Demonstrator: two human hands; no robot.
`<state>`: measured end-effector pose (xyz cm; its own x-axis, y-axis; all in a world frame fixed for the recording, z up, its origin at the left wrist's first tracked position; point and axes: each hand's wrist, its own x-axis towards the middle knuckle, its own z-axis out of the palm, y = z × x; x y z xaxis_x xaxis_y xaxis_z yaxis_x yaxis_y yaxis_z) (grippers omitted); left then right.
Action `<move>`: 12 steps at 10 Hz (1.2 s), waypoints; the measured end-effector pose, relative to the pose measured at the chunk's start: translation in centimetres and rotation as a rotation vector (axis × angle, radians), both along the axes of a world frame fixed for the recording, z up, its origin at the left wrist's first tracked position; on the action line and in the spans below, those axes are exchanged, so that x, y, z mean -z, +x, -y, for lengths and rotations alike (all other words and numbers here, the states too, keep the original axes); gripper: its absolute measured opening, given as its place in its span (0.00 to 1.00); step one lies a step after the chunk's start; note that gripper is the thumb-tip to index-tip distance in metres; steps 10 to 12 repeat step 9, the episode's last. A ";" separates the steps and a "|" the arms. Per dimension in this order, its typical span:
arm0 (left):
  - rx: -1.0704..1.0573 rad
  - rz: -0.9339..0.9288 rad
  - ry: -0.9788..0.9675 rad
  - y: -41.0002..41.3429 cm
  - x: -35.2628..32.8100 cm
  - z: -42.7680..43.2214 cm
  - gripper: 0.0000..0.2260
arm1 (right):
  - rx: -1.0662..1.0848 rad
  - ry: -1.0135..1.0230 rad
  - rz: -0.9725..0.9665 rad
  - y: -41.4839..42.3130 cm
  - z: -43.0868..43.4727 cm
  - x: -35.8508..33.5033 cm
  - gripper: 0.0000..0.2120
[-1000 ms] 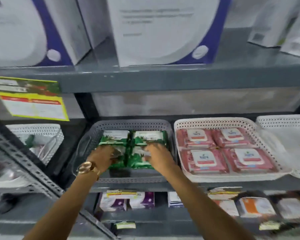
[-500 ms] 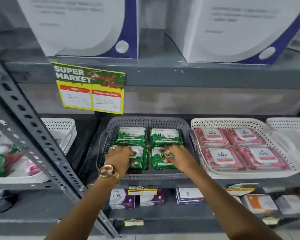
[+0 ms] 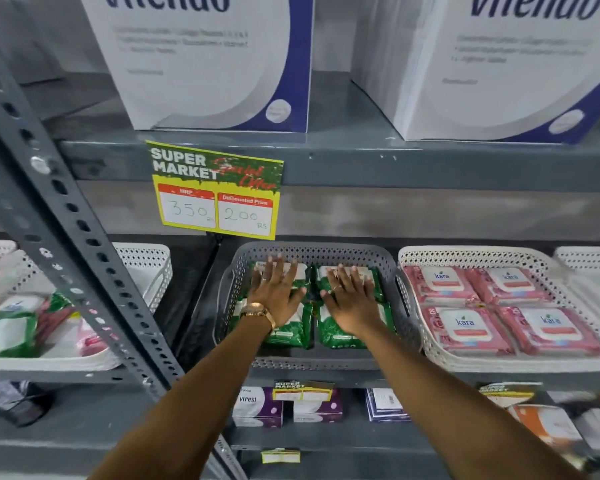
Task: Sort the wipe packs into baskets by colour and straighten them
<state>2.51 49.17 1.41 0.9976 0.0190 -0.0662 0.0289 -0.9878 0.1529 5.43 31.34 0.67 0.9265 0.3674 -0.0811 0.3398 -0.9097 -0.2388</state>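
A grey basket (image 3: 312,251) on the middle shelf holds several green wipe packs (image 3: 340,336) laid flat in two rows. My left hand (image 3: 274,292) lies flat, fingers spread, on the left packs. My right hand (image 3: 352,299) lies flat, fingers spread, on the right packs. Neither hand grips anything. To the right, a white basket (image 3: 471,252) holds several pink wipe packs (image 3: 465,327) in neat rows. At the far left, another white basket (image 3: 146,258) holds a jumble of green, pink and white packs (image 3: 11,330).
A slanted grey shelf upright (image 3: 70,258) crosses in front of the left basket. A yellow price sign (image 3: 215,192) hangs from the shelf above, which carries large white and blue boxes (image 3: 205,60). Small boxes (image 3: 257,407) sit on the lower shelf. Another white basket (image 3: 593,258) is at far right.
Both hands have moved from the near green packs toward the back of the grey basket and flattened, fingers spread. The view has shifted right and closer.
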 end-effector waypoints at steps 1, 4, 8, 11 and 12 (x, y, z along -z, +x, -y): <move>-0.037 0.004 0.015 0.3 1.9 -0.3 0.29 | -0.003 -0.050 0.022 0.3 0.1 0.8 0.28; -0.056 0.036 0.059 0.8 2.9 0.0 0.29 | 0.027 -0.067 0.077 0.6 -0.3 2.1 0.28; -0.024 -0.054 0.211 0.4 0.7 0.6 0.32 | 0.001 -0.069 -0.124 0.4 0.1 -0.3 0.30; 0.041 0.093 0.243 -0.9 -1.9 2.6 0.32 | -0.009 0.157 -0.040 -1.3 0.5 -3.2 0.31; 0.041 0.093 0.243 -0.9 -1.9 2.6 0.32 | -0.009 0.157 -0.040 -1.3 0.5 -3.2 0.31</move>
